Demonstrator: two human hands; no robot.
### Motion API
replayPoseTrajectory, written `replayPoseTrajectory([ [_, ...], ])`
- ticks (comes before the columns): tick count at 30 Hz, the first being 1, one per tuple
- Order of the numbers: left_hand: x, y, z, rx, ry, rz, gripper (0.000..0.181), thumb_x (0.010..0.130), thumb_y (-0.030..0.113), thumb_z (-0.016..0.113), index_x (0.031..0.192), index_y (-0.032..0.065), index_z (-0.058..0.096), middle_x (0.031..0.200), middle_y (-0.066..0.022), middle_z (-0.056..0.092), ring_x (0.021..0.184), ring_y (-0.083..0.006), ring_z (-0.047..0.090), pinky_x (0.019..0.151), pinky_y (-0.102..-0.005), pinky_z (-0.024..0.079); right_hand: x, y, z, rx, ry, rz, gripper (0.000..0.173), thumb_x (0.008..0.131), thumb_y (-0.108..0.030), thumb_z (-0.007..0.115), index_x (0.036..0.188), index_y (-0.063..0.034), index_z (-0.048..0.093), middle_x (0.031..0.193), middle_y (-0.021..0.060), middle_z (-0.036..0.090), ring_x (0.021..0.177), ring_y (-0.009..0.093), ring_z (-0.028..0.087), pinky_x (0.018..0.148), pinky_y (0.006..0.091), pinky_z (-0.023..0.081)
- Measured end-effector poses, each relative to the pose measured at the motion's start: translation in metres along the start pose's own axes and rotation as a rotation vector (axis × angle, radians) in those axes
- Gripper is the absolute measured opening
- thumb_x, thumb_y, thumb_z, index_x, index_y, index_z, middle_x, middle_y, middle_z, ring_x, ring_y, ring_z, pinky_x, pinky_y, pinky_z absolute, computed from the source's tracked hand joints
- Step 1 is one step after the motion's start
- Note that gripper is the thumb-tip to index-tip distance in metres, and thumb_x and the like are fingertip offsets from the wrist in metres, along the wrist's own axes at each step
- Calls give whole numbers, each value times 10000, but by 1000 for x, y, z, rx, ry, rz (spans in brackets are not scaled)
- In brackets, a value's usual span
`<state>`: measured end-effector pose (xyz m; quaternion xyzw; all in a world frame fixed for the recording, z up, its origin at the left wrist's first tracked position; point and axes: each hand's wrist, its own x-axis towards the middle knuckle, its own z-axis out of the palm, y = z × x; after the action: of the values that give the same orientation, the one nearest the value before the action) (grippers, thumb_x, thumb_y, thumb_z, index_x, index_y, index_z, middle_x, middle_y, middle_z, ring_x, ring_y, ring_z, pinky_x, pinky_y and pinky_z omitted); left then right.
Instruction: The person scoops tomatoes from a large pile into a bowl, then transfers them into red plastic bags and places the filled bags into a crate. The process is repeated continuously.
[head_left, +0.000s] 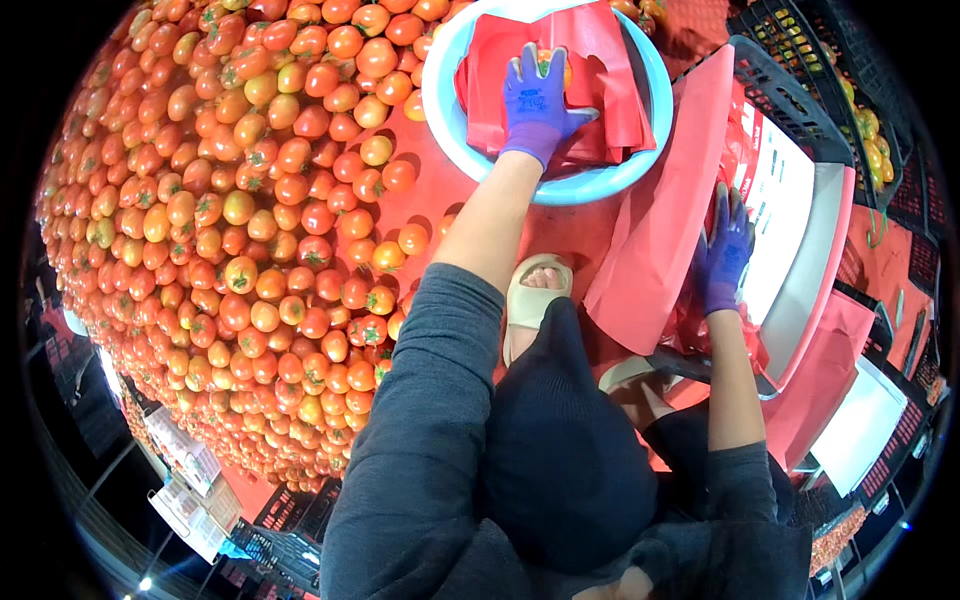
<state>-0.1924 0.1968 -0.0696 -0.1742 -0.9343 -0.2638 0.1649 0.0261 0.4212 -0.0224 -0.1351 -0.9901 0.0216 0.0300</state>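
Observation:
My left hand (538, 97), in a purple glove with pale fingertips, reaches into a round light-blue basin (604, 187). Its fingers are spread over red paper sheets (499, 67), beside a partly hidden tomato (567, 75). A firm hold on anything there does not show. To the right, my right hand (724, 251) wears a matching glove and rests at the side of a box lined with red paper (825, 247). It touches red plastic film (686, 322) next to a white printed sheet (784, 202). Its fingers look extended, and the far fingertips lie in shadow.
A large spread of loose tomatoes (247, 202) covers the red floor sheet (420, 180) at left. Black plastic crates (787, 90), some with greenish-orange tomatoes (874, 150), stand at upper right. More black crates (281, 551) stand at lower left. My sandalled feet (536, 300) are between basin and box.

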Motion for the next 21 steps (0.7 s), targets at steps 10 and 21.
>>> replayPoseTrajectory([
  [10, -31, -7, -58, -1536, -194, -561, 560, 871, 169, 590, 1355, 30, 344, 1285, -131, 484, 1161, -188, 485, 960, -324, 423, 14, -55, -80, 706, 408, -119, 432, 828, -170, 630, 1229, -28, 552, 1251, 171, 535, 1198, 324, 479, 991, 407, 376],
  [21, -89, 29, -223, -1139, -180, -379, 700, 889, 274, 551, 1445, 49, 191, 1370, -147, 398, 1249, -252, 419, 1040, -400, 341, 26, -140, -120, 1039, -239, -188, 922, 700, -213, 786, 1441, -64, 258, 1385, 140, 406, 1231, 199, 450, 958, 332, 425],
])
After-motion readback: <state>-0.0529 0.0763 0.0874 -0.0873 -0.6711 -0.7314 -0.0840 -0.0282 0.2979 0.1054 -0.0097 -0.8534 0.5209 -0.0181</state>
